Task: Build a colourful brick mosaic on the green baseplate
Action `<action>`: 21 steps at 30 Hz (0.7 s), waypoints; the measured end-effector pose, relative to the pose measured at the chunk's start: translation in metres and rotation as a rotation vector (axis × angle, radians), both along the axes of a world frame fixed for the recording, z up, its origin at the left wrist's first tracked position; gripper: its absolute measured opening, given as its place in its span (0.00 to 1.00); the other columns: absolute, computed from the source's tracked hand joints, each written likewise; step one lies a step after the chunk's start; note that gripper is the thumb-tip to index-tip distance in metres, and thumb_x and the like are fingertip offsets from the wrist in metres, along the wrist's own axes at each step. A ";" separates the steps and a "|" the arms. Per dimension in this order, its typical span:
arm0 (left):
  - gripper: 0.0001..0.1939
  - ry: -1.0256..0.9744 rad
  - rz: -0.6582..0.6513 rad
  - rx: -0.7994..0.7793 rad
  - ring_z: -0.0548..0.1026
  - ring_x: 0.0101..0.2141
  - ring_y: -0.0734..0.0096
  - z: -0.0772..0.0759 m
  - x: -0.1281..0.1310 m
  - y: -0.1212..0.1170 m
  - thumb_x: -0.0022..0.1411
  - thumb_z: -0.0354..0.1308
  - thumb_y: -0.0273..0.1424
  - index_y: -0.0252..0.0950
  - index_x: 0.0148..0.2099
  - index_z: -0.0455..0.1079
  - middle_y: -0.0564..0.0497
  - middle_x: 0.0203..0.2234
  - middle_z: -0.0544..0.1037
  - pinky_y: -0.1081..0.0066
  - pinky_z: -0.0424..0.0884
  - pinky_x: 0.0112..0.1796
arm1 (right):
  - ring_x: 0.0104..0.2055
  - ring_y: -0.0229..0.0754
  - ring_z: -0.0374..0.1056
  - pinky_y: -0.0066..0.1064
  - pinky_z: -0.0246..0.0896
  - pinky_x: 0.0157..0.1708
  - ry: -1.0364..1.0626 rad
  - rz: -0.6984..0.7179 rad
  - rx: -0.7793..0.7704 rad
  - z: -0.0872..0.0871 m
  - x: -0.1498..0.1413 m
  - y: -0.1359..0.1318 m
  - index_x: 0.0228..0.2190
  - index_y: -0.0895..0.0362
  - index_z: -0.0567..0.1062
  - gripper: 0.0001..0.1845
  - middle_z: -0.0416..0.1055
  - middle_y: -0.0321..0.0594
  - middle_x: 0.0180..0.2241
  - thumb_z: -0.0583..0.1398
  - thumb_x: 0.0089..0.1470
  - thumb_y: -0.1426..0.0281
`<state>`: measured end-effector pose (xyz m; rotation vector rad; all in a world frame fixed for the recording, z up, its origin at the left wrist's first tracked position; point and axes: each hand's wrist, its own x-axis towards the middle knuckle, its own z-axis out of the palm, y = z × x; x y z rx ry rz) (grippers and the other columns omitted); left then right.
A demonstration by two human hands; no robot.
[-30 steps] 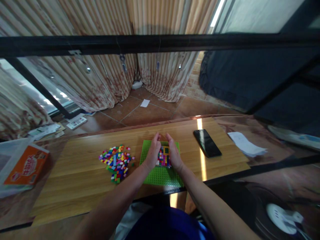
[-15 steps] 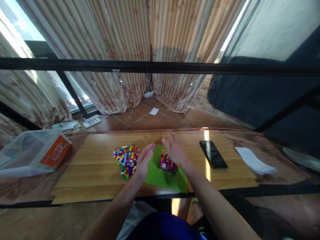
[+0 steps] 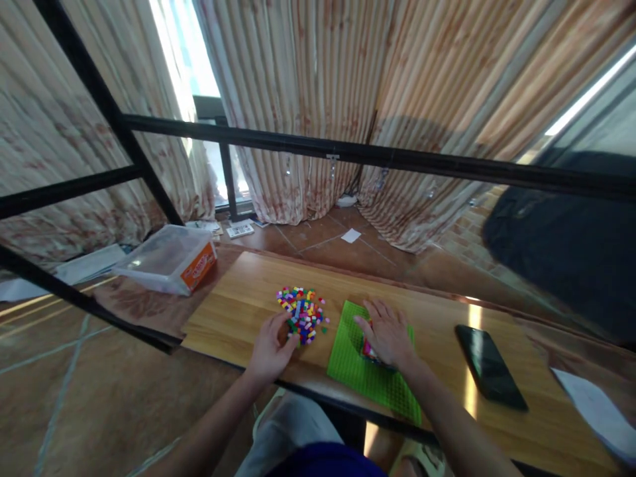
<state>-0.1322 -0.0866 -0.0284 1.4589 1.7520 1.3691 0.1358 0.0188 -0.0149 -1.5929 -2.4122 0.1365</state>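
Observation:
A loose pile of small coloured toy bricks [image 3: 304, 314] lies on the wooden tabletop. My left hand [image 3: 271, 348] is at the pile's near left edge, thumb and fingers apart, with nothing visible between them. To the right is a green studded baseplate [image 3: 348, 344], set at a slant. A multicoloured brick build [image 3: 368, 350] sits on it, mostly hidden beneath my right hand [image 3: 388, 334]. That hand lies over the build with its fingers stretched out; whether it presses on the bricks I cannot tell.
A black phone [image 3: 489, 366] lies on the table's right side, with white paper [image 3: 599, 407] beyond it. Past the left end stands a clear plastic bin [image 3: 166, 258] with an orange label. A dark metal bar [image 3: 298, 141] crosses in front of the curtains.
The view has swung left. My left hand has moved from beside the baseplate to the brick pile. My right hand now covers more of the build.

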 end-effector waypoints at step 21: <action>0.39 0.638 -0.114 0.011 0.58 0.61 0.50 -0.018 -0.033 0.028 0.55 0.61 0.42 0.34 0.64 0.54 0.36 0.62 0.59 0.52 0.58 0.58 | 0.54 0.47 0.63 0.40 0.52 0.55 0.020 0.086 0.034 0.019 -0.038 0.000 0.49 0.57 0.72 0.19 0.71 0.46 0.50 0.50 0.61 0.67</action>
